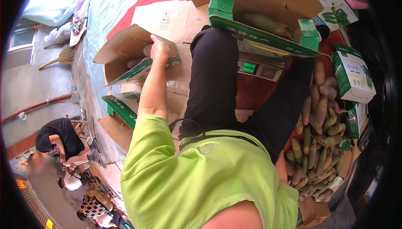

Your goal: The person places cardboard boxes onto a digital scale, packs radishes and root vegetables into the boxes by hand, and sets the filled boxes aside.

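Nearest the camera, low in the view, a bright green shirt [201, 183] fills the frame, and black trousers [217, 82] run up from it toward the middle. Just to the right of the trousers lies a heap of long radishes [318, 141], green at one end and reddish brown at the other, piled close together and reaching down to the lower right edge. The right hand is not in view (only a little of that arm shows beside the shirt, next to the heap), so whether it is closed or loose cannot be told.

Farther up on the left, the left arm stretches away from the shirt, and the left hand [159, 49] is closed on the upper flap of an open cardboard box [125, 49], brown inside with green printed sides. A pale radish shows inside this box, just below the hand. A second green-edged box [121, 107] lies flattened beneath the arm.

Beyond the knee, a weighing scale [259, 68] with a lit green display sits on flattened cardboard sheets [167, 20], and a larger open box [259, 15] with green flaps rests on top of it, holding one long radish. Folded green and white cartons [354, 74] stand at the right. At the far left, well apart, other people crouch on the concrete floor [37, 86], and a broom [60, 56] lies near a wall
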`<state>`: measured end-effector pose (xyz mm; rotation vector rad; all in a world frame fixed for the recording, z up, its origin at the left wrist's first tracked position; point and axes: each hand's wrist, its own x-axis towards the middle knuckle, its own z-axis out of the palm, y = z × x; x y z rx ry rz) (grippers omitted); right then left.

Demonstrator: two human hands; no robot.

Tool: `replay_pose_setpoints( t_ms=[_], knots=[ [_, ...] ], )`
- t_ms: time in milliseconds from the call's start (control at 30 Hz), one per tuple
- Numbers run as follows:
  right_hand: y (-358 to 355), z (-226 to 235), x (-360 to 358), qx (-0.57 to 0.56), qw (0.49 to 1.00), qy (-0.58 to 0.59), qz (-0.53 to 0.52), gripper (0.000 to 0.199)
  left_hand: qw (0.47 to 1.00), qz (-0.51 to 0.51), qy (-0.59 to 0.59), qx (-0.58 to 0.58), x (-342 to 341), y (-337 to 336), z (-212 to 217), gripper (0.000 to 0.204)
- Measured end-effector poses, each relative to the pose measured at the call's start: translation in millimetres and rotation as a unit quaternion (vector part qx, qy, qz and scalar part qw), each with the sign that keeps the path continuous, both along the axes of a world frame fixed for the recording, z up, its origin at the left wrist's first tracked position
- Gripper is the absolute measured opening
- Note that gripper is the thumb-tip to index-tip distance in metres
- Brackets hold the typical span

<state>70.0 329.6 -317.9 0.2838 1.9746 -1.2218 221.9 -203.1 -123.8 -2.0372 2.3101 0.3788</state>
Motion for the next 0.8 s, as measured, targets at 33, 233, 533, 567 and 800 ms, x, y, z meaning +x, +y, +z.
replay_pose_setpoints(
  t_ms=[33, 233, 533, 567, 800],
  knots=[
    [-1.6, 2.9, -1.3, 0.001, 1.000, 0.000, 0.000, 0.018, 0.999, 0.007, -0.038, 0.001, 5.6, 0.7, -6.6, 0.083],
    [14.7, 5.8, -11.5, 0.015, 1.000, 0.007, -0.019, 0.018, 0.993, -0.053, -0.104, -0.027, 52.0, 19.7, -2.7, 0.070],
    [53.3, 19.1, -46.1, 0.043, 0.997, 0.038, -0.057, 0.019, 0.983, -0.142, -0.117, 0.017, 166.2, 111.2, 7.6, 0.042],
    [61.7, 21.6, -53.7, 0.048, 0.996, 0.046, -0.066, 0.019, 0.982, -0.151, -0.114, 0.012, 174.6, 121.3, 9.9, 0.032],
    [52.1, 79.0, -104.9, 0.034, 0.993, 0.022, -0.113, 0.019, 0.965, -0.186, -0.180, 0.040, 210.0, 163.4, 14.8, 0.014]
  ],
)
